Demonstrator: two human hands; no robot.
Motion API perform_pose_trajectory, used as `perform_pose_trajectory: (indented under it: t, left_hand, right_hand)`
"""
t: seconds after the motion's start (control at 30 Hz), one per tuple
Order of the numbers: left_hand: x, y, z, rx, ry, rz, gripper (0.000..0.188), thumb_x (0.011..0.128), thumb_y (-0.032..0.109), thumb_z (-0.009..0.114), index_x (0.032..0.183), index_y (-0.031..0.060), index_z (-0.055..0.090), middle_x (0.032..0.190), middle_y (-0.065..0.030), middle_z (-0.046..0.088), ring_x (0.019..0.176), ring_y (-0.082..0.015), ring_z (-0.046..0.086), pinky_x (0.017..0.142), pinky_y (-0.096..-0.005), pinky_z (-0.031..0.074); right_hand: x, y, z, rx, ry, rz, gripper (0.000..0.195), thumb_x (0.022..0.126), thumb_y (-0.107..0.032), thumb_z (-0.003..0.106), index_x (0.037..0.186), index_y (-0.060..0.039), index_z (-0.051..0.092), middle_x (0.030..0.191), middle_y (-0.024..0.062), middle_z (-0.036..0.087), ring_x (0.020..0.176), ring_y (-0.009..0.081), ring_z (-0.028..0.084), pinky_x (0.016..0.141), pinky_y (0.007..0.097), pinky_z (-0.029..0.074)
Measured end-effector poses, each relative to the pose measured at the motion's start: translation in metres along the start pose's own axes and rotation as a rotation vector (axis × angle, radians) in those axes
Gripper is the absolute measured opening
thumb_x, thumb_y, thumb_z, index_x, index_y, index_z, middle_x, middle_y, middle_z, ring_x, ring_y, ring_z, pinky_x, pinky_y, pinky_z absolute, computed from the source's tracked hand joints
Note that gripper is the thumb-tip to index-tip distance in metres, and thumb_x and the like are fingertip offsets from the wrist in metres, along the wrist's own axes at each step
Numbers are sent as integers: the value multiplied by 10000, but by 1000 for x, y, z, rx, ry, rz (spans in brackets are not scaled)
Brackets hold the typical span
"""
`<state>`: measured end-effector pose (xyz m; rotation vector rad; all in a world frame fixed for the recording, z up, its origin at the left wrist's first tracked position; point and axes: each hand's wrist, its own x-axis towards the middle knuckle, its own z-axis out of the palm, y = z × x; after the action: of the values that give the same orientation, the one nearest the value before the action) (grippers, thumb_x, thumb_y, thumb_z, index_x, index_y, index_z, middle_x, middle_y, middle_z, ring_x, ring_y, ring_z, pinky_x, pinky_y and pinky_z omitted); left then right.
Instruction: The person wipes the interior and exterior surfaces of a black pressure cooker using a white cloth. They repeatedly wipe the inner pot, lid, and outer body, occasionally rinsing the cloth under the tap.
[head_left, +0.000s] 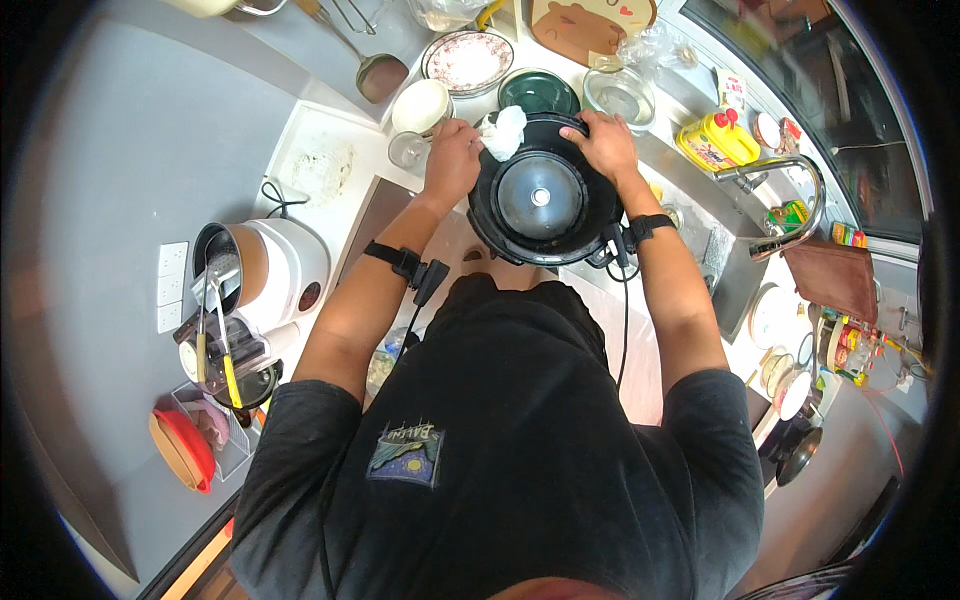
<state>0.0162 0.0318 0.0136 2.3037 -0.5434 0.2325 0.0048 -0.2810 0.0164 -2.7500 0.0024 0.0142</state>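
Note:
A round black cooker body (539, 196), with a grey metal heating plate inside, stands or hangs in front of my waist; what bears it is not plain. My right hand (609, 146) grips its upper right rim, thumb on the inner side. My left hand (454, 161) holds a crumpled white tissue or cloth (504, 133) against the upper left rim. A cable hangs below the right wrist strap. Just beyond the cooker lie a dark green plate (538, 91) and a clear glass bowl (619, 97).
A steel sink (731, 292) with a curved faucet (814, 199) is at right, a yellow detergent bottle (718, 141) behind it. Patterned plates (469, 61), a cream bowl (421, 106) and a drinking glass (409, 150) stand at upper left. A white appliance (289, 262) stands at left.

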Motion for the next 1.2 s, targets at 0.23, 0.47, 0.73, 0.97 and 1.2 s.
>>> perform_pose_trajectory:
  t: [0.23, 0.47, 0.73, 0.97, 1.2]
  left_hand:
    - [-37, 16, -15, 55, -23, -57, 84, 881, -11, 732, 964, -24, 736, 1133, -156, 653, 1123, -391, 596, 979, -473, 504]
    - [-22, 17, -46, 41, -331, -255, 199, 884, 116, 788, 1028, -3, 721, 1055, -170, 693, 1011, -397, 670, 903, -476, 534]
    - [4, -8, -19, -190, -248, -291, 262, 906, 143, 758, 1117, -13, 744, 930, -214, 750, 780, -358, 739, 749, -455, 586]
    - [-12, -20, -24, -676, -299, -756, 184, 989, 142, 723, 1073, -21, 702, 862, -51, 728, 683, -135, 703, 550, -259, 523]
    - [-12, -12, -43, -452, -475, -410, 232, 986, 133, 736, 1162, -1, 666, 880, -56, 734, 699, -126, 689, 595, -284, 528]
  right_hand:
    - [1, -3, 1, 3, -66, 76, 608, 995, -632, 666, 1287, -99, 706, 1274, 190, 751, 1236, 392, 681, 1198, 578, 398]
    - [-1, -8, -7, 56, -25, 105, 606, 964, -619, 717, 1235, -77, 736, 1220, 211, 767, 1162, 421, 705, 1037, 524, 526]
    - [-4, -14, -13, 61, -47, 124, 597, 955, -621, 727, 1205, -79, 733, 1163, 200, 780, 1124, 409, 727, 974, 525, 550]
    - [-5, -10, -9, 53, -29, 120, 578, 950, -620, 732, 1200, -99, 735, 1166, 193, 780, 1141, 407, 719, 1016, 537, 511]
    - [-4, -11, -9, 59, -39, 123, 567, 952, -624, 725, 1195, -112, 735, 1186, 188, 777, 1162, 401, 709, 1038, 534, 488]
